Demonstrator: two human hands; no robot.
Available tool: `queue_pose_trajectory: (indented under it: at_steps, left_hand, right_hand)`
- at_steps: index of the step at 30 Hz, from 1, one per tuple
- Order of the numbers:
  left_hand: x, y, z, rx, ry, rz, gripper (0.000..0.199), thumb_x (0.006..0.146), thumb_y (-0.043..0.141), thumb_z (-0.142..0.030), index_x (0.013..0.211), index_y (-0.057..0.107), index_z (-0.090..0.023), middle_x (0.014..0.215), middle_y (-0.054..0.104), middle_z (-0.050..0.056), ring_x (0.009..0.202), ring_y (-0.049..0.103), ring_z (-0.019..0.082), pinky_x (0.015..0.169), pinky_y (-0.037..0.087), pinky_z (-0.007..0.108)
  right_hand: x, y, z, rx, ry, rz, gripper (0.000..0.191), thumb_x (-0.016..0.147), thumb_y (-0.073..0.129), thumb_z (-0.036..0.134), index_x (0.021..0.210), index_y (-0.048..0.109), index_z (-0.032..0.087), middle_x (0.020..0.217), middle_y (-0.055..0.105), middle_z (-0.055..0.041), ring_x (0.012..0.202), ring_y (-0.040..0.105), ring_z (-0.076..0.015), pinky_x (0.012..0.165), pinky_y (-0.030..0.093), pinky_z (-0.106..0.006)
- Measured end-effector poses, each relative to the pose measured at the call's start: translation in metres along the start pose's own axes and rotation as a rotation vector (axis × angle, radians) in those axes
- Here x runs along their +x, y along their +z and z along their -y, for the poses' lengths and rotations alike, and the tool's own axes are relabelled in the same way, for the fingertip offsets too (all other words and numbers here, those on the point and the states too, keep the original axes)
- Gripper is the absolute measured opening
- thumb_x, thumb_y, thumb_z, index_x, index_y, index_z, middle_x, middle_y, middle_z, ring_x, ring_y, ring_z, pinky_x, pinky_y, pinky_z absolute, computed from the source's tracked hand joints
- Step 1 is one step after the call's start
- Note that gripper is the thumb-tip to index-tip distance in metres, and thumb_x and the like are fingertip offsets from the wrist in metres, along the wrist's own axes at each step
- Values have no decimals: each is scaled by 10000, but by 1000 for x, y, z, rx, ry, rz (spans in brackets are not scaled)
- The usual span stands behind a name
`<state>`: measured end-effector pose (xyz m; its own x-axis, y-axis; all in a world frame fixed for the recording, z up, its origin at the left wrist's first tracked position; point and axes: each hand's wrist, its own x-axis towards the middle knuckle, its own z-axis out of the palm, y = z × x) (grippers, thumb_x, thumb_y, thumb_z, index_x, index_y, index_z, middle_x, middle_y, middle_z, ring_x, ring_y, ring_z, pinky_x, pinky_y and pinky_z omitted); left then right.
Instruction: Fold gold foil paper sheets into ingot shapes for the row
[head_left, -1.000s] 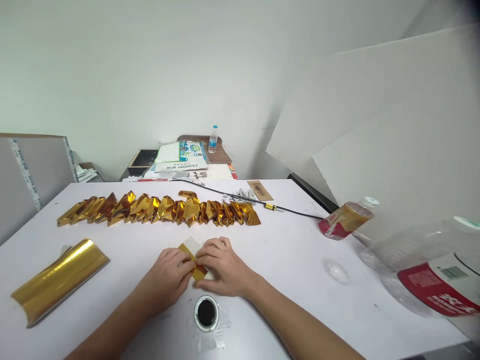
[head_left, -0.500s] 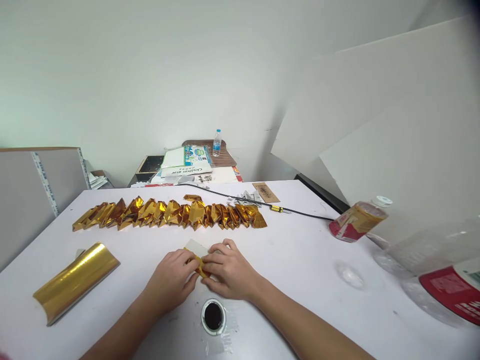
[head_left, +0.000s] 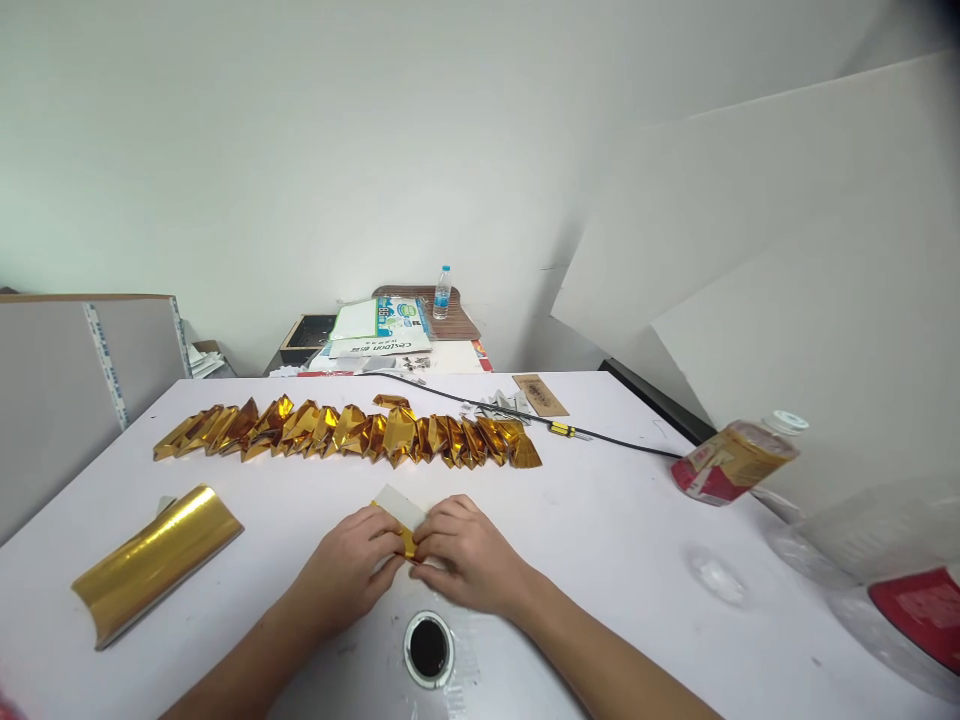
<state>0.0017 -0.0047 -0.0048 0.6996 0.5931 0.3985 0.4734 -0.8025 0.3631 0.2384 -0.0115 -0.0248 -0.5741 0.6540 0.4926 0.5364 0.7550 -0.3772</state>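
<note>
My left hand (head_left: 361,560) and my right hand (head_left: 466,560) meet over the white table, both with fingers closed on one small sheet of gold foil paper (head_left: 402,508). The sheet's pale back faces up, and a gold strip shows along its near edge between the fingertips. Just below the hands sits a round dark hole with a pale rim (head_left: 429,648). A curved stack of gold sheets (head_left: 159,562) lies to the left. Beyond the hands stretches a row of folded gold foil pieces (head_left: 349,430).
A black cable (head_left: 622,442) crosses the table's far side near a brown card (head_left: 541,395). A tilted bottle (head_left: 735,460) and a large clear plastic container (head_left: 885,600) stand at the right. Clear tape surrounds the hole.
The view has shifted slightly. More of the sheet's pale back and gold edge shows between my hands, and my right hand's fingers are drawn closer together.
</note>
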Motion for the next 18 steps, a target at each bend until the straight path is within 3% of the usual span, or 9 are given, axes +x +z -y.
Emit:
queue_pose_trajectory:
  at_steps: [3, 7, 13, 18]
  left_hand:
    - [-1, 1, 2, 21, -31, -14, 153, 950, 558, -85, 987, 654, -199, 1027, 690, 57, 998, 624, 224, 896, 543, 383]
    - [0, 1, 2, 12, -43, -8, 141, 898, 614, -80, 966, 650, -198, 1045, 686, 55, 1022, 609, 237, 920, 532, 403]
    - [3, 4, 0, 51, -54, -39, 98, 989, 557, -131, 962, 633, -187, 998, 687, 58, 993, 599, 229, 902, 525, 403]
    - [2, 7, 0, -1, -103, -89, 122, 988, 527, -125, 913, 600, -188, 1060, 688, 66, 1040, 617, 225, 928, 531, 400]
  right_hand:
    - [-3, -4, -2, 15, 49, -32, 77, 935, 746, 316, 945, 745, 239, 1059, 763, -32, 1102, 616, -221, 988, 427, -421]
    - [-2, -6, 0, 43, 91, -21, 65, 967, 704, 286, 945, 730, 231, 1072, 751, -41, 1129, 599, -231, 1014, 405, -437]
    - [1, -7, 7, 39, 77, 40, 258, 899, 802, 388, 1076, 704, 227, 1124, 729, -38, 1177, 571, -240, 1044, 378, -445]
    - [0, -6, 4, -9, 86, -51, 82, 1004, 652, 277, 987, 711, 222, 1164, 733, -39, 1193, 560, -233, 1032, 358, -445]
